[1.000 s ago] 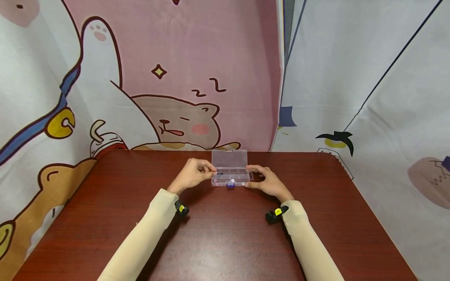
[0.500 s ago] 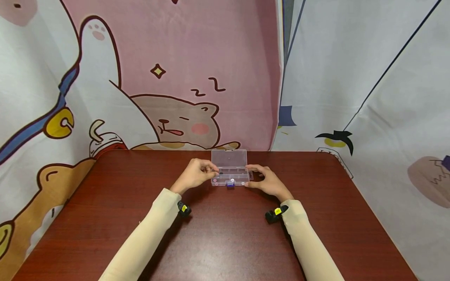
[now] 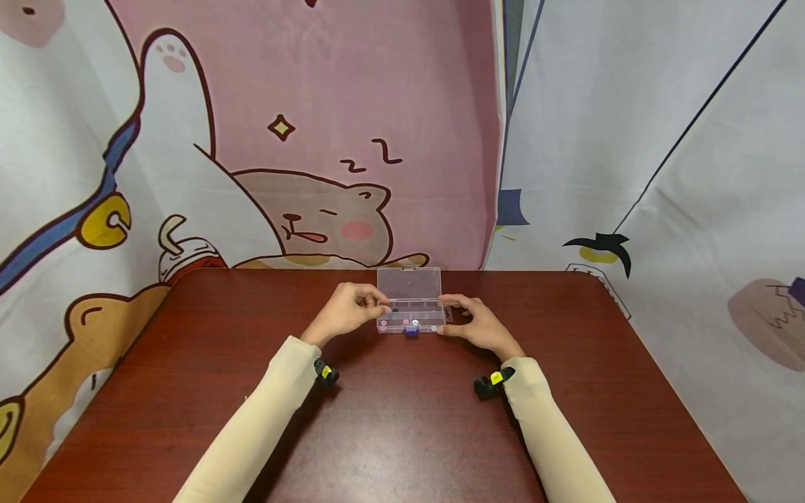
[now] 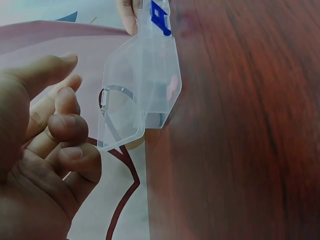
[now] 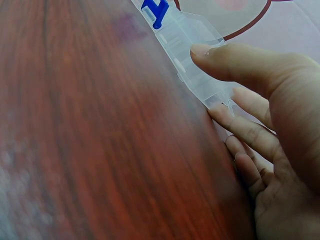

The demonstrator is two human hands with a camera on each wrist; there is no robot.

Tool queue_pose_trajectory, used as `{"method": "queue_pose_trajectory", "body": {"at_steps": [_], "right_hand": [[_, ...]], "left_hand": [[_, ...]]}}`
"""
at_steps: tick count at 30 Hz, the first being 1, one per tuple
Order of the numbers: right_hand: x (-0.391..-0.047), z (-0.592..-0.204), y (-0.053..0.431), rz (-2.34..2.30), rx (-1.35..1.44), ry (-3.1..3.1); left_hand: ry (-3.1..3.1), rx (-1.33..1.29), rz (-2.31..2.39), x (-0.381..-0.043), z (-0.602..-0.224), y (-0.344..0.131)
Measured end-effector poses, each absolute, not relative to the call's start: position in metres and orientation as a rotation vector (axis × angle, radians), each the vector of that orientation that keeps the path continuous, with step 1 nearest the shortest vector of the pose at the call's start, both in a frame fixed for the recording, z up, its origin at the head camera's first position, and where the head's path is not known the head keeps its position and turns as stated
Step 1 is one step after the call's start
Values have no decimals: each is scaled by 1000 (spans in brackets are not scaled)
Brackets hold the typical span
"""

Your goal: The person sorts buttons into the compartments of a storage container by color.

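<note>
A clear plastic compartment box [image 3: 411,326] stands on the table with its lid [image 3: 409,283] raised at the back. Its front has a blue latch [image 3: 411,334]. Small pink and white bead-like pieces [image 3: 405,322] show along the front row. A dark piece [image 3: 395,310] lies in the rear row beside the left fingertips. My left hand [image 3: 352,309] reaches over the box's left end, fingers curled, thumb near the index finger. In the left wrist view nothing shows between those fingertips [image 4: 70,57]. My right hand [image 3: 481,325] holds the box's right end, thumb in front and fingers behind.
The brown wooden table [image 3: 402,433] extends toward me and to both sides. Its back edge lies just behind the box, against a printed cloth [image 3: 352,84]. Each wrist wears a black camera band [image 3: 493,384].
A pink piece now shows left of the white one in the front row. The left hand moved slightly right, then back a little. The right hand keeps its hold.
</note>
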State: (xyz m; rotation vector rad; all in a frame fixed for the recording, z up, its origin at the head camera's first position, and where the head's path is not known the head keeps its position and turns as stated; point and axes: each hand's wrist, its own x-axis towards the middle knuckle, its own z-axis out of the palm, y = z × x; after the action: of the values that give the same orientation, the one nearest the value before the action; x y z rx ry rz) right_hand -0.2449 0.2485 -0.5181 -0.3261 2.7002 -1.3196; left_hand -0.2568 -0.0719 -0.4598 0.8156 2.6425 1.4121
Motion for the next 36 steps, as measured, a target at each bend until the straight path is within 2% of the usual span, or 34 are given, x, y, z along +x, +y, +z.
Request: {"method": "queue_pose_trajectory", "body": {"at_steps": [25, 36], "right_hand": [[-245, -516, 248, -1322, -325, 2694], [-244, -515, 247, -1331, -312, 2685]], "left_hand": [[2794, 764, 1155, -249, -446, -107], [2821, 649, 1064, -240, -443, -133]]}}
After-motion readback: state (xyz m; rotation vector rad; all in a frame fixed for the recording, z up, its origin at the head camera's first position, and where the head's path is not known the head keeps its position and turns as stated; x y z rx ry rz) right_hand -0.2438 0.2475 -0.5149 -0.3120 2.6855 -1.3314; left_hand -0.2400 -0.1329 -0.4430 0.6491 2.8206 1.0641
